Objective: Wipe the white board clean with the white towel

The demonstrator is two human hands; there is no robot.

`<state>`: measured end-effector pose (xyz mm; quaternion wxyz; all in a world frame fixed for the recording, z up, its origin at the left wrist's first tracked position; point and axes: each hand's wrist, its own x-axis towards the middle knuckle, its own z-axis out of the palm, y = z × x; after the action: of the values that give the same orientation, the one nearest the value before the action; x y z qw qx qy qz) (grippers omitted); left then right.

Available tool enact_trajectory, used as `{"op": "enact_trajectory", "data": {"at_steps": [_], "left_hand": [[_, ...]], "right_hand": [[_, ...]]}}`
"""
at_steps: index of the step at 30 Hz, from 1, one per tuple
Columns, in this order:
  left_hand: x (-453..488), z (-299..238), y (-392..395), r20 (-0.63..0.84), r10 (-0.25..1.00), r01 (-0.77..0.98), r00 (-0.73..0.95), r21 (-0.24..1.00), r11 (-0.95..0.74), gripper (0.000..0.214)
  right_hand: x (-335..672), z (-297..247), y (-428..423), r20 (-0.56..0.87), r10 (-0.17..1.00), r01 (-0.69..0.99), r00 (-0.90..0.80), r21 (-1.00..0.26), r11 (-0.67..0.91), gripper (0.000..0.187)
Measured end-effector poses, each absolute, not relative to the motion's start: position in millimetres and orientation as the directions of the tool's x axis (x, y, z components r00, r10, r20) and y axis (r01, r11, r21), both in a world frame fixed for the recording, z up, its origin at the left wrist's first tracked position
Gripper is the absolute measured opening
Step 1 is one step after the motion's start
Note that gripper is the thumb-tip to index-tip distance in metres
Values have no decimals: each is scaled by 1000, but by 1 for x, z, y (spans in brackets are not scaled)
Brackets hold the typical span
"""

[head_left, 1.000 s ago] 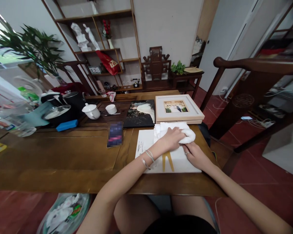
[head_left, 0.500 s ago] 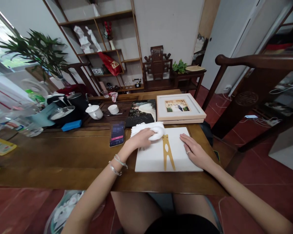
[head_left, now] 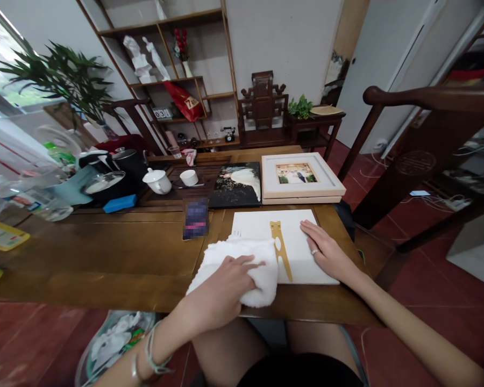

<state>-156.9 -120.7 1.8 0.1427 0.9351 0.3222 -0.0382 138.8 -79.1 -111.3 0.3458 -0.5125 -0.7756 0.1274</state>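
Observation:
A flat white panel (head_left: 304,267) lies near the table's front edge, with a gold two-legged emblem (head_left: 283,255) in its middle. My left hand (head_left: 226,285) grips a fluffy white cloth (head_left: 221,252) and presses it over the panel's left front part. The cloth hangs past the panel's front edge and hides one leg of the emblem. My right hand (head_left: 326,248) rests flat on the panel's right side, fingers stretched out, holding nothing.
Behind the panel are a dark photo panel (head_left: 240,185) and a pale framed photo (head_left: 300,193). A phone (head_left: 196,219), a white lidded cup (head_left: 157,181) and a blue block (head_left: 120,203) are to the left. A bin (head_left: 89,349) stands below the table edge.
My left hand has drawn the cloth from the panel's upper left down to its front edge, and the cloth is now spread wider. My right hand stays on the panel.

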Motion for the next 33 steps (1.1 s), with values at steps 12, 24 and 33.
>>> {"op": "enact_trajectory", "data": {"at_steps": [12, 24, 33], "left_hand": [[-152, -27, -8, -42, 617, 608, 786, 229, -760, 38], [-175, -11, -124, -168, 517, 543, 839, 288, -789, 45], [-154, -25, -52, -164, 680, 699, 714, 216, -682, 36]], "right_hand": [[139, -110, -80, 420, 880, 699, -221, -561, 443, 41], [139, -110, -79, 403, 886, 701, -230, -563, 438, 42], [139, -111, -79, 408, 881, 708, -238, -548, 445, 42]]}}
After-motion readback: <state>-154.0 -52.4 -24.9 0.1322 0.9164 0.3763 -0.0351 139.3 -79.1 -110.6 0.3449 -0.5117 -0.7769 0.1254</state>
